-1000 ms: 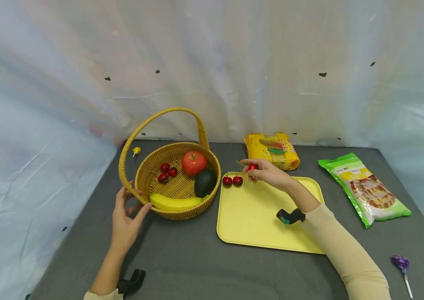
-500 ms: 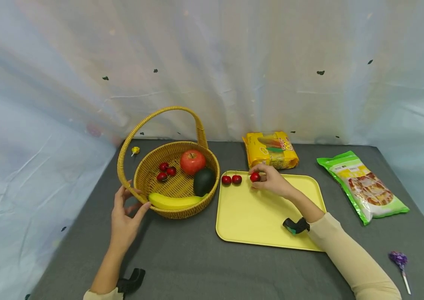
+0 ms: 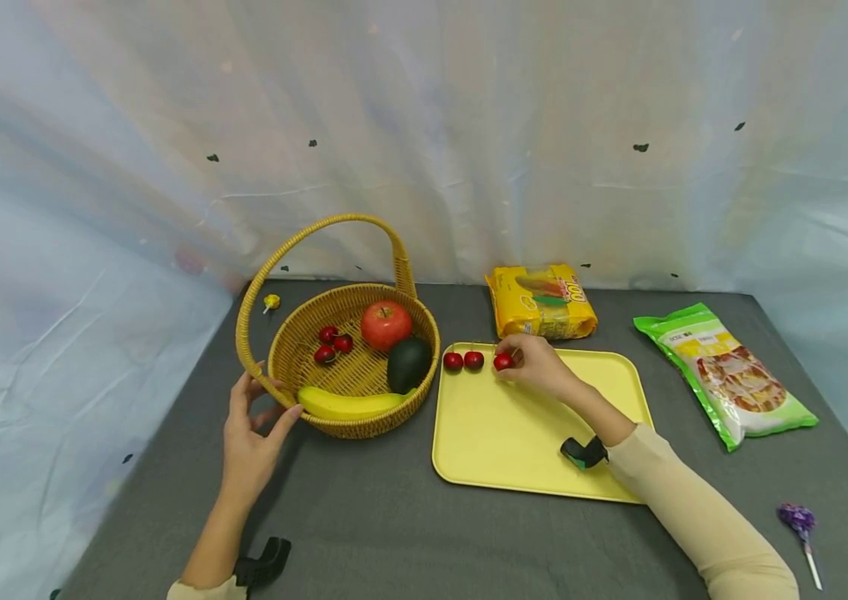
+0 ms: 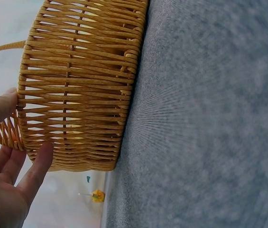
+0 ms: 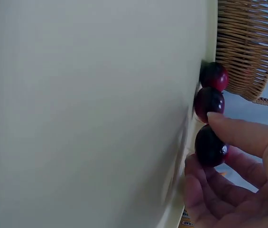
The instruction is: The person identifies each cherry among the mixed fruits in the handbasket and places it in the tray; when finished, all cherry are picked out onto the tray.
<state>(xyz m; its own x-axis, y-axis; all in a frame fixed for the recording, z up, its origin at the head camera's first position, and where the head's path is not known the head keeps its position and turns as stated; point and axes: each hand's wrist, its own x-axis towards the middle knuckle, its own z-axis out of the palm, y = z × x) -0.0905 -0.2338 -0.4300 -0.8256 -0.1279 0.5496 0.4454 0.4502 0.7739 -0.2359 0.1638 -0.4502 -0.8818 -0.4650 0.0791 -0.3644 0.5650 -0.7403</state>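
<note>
A third cherry (image 3: 502,362) for the row, it seems

The right hand (image 3: 535,364) has its fingers (image 3: 516,341) pinched round it at the far edge of the tray (image 3: 487,437), just beside two cherries (image 3: 473,360); contact with the tray is unclear. The left hand (image 3: 250,446) grips the basket (image 3: 364,429) at its rim. Setting it down would call for gently parting the right fingers

sleeves (image 3: 701,512) cut off, tray (image 3: 499,442) partly hidden

The head camera looked forward and down from farther off, while both close-in wrist views shared its basket (image 3: 366,429).
</note>
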